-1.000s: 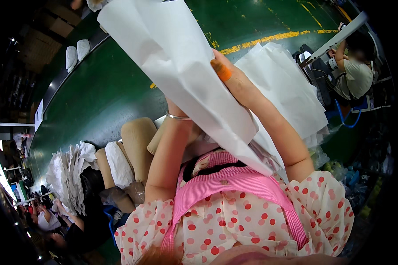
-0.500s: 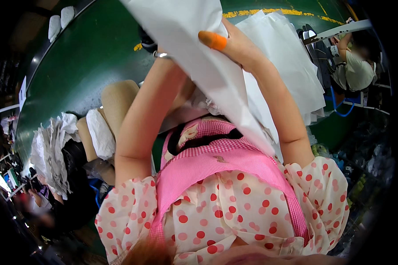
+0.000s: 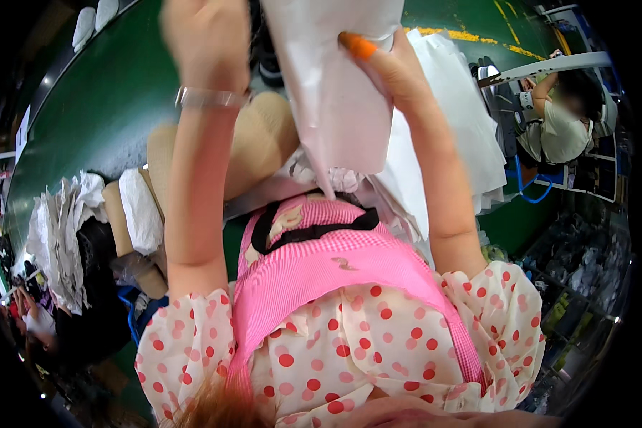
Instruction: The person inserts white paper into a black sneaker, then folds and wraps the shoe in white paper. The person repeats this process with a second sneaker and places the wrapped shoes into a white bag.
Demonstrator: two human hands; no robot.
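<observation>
A white paper sheet (image 3: pixel 339 93) hangs in front of me, curled lengthwise, its lower corner pointing down at my apron. My right hand (image 3: pixel 399 68) grips its right side; the thumb wears an orange finger cover and presses on the paper, while the other fingers are behind it. My left hand (image 3: pixel 210 46) is up at the top edge, left of the sheet and apart from it, smeared by motion so its fingers cannot be made out. A dark shoe (image 3: pixel 269 68) shows partly between that hand and the paper.
A stack of white sheets (image 3: pixel 456 121) lies to the right. Beige padded forms (image 3: pixel 264 132) stand at left, beside a white-wrapped bundle (image 3: pixel 141 210) and crumpled paper (image 3: pixel 57 235). Another person (image 3: pixel 567 132) sits far right, near a white rail (image 3: pixel 549 65). The surface ahead is green.
My left hand has come out from behind the paper and moved up and left. The paper hangs more upright, still in my right hand, and more of the beige forms shows.
</observation>
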